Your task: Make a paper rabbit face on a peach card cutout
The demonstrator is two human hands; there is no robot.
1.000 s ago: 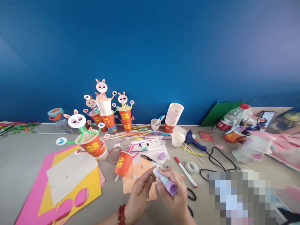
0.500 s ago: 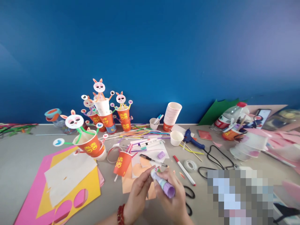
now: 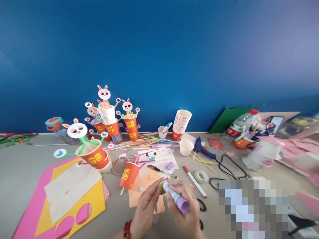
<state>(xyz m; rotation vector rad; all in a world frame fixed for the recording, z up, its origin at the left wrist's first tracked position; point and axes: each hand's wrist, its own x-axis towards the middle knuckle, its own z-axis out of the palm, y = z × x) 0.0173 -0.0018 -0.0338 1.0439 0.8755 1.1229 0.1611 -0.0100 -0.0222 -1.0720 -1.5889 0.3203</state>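
Note:
My right hand (image 3: 183, 205) is wrapped around a glue stick (image 3: 178, 199) with a purple base, which points down toward me. The stick's far end is close against the fingertips of my left hand (image 3: 148, 202). Those left fingers are pinched together on something small and patterned, mostly hidden, that I cannot make out. Beneath both hands lies cut orange paper (image 3: 136, 196). Just beyond it a red paper cup (image 3: 129, 175) with pink straws leans over. A small orange paper ear (image 3: 192, 187) lies right of the glue stick, near a red-capped marker (image 3: 195, 182).
Rabbit-faced cups (image 3: 93, 154) stand at left behind pink and yellow sheets (image 3: 97, 202). A stack of paper cups (image 3: 182, 122), a blue hot glue gun (image 3: 203, 150) with its cord, and a roll of tape (image 3: 201, 176) sit farther right. Black scissor handles (image 3: 202, 205) show beside my right hand.
The glue stick has shifted slightly right and its end has drawn a little away from my left fingers, so a small patterned thing shows between them. The view has moved slightly.

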